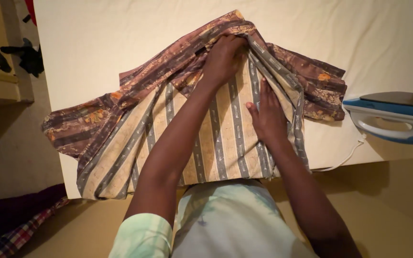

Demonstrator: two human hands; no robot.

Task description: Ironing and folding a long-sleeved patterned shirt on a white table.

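Your pale green shirt (225,220) fills the near edge, both arms reaching over a patterned shirt (206,129).

Your left hand (223,59) has its fingers closed on a bunch of the brown cloth near the collar; your right hand (266,117) lies flat, fingers open, pressing the striped panel. It lies spread on the cream worktop (96,38), an iron (393,117) standing just right of it.

Count: one patterned shirt (216,138), one blue-and-white clothes iron (393,119), one cream padded ironing surface (96,38). Two hands are present: left hand (223,59), right hand (266,117). One plaid cloth (10,236) lies on the floor.
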